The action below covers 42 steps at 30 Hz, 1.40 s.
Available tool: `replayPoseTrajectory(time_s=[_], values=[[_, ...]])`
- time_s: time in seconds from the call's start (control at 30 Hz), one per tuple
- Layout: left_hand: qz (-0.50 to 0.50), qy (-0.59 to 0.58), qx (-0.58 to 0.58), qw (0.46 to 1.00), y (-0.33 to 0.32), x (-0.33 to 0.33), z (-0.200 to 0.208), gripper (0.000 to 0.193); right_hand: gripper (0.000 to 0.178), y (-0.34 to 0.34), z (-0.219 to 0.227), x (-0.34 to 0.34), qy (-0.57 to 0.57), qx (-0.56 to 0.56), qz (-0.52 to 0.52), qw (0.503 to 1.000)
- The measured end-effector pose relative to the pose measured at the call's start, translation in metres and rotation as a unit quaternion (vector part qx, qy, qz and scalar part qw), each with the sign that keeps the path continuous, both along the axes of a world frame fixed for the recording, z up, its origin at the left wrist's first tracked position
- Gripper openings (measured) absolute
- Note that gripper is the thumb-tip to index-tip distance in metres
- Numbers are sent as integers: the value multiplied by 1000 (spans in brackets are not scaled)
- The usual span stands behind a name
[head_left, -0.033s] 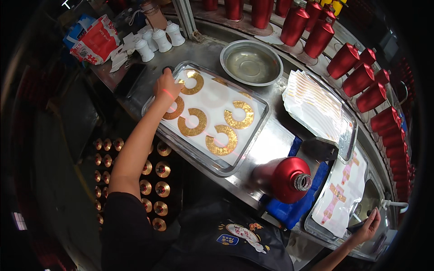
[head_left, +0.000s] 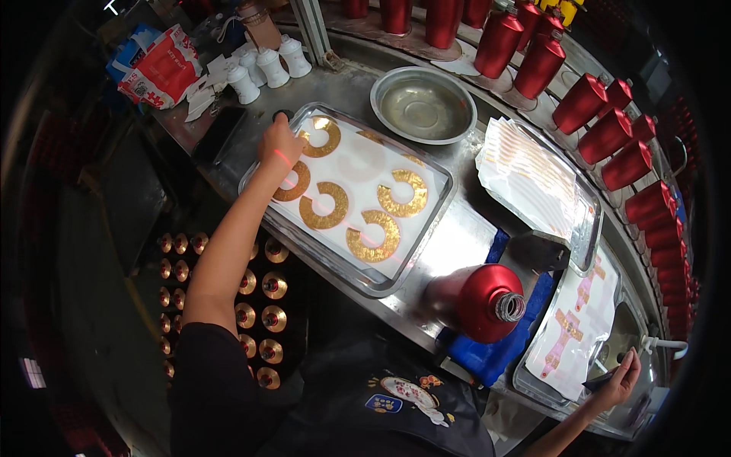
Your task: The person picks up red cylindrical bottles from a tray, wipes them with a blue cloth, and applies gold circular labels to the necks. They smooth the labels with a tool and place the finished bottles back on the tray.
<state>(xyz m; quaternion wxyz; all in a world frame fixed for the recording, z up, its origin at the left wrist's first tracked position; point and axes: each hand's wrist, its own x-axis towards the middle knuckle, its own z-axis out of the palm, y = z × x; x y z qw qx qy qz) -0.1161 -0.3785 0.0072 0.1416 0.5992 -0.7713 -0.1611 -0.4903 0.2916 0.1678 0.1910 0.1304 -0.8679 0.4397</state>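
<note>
My left hand (head_left: 280, 145) reaches over the left end of a metal tray (head_left: 448, 190), its fingers partly apart beside a gold C-shaped decal (head_left: 327, 137). A black cover sits on one fingertip; the undersides of the fingers are hidden. Several more gold C-shapes, such as this decal (head_left: 375, 236), lie on white backing in the tray. Low at the right, my right hand (head_left: 623, 381) is closed on a dark flat piece (head_left: 598, 383), perhaps a scraper, mostly hidden. Nearby lies a sheet of pink-and-gold decals (head_left: 562, 343). A red bottle (head_left: 478, 303) rests on a blue cloth (head_left: 483, 358), its open neck toward me.
Beyond the tray stands a metal basin (head_left: 423, 107) of liquid. A stack of decal sheets (head_left: 525, 179) fills another tray. Red bottles (head_left: 541, 67) line the curved conveyor behind. White bottles (head_left: 272, 68) and a red bag (head_left: 164, 68) stand far left; gold-capped items (head_left: 270, 350) sit below the bench.
The red bottles on the conveyor have shifted very slightly to the right. Both hands look almost unmoved.
</note>
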Motion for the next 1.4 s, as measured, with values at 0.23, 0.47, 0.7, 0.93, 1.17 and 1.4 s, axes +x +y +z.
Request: replayPoseTrajectory(time_s=[0.23,0.47,0.7,0.93,1.17,1.4], values=[[1,4,-124,992,-12,3,-5,23,18,-37,3,49,-56,-89,94,990],[-69,147,-96,982,33,7,57,27,20,-110,27,163,-206,-78,347,911],[-33,389,162,906,142,18,135,29,25,-237,-25,237,-562,-21,509,652],[-113,502,284,809,268,43,169,52,39,-266,-60,275,-684,-226,415,556],[-137,572,298,752,306,40,173,49,29,-234,-18,271,-404,-233,498,731],[-221,596,371,677,329,-13,163,38,36,-178,8,214,-176,-129,499,839]])
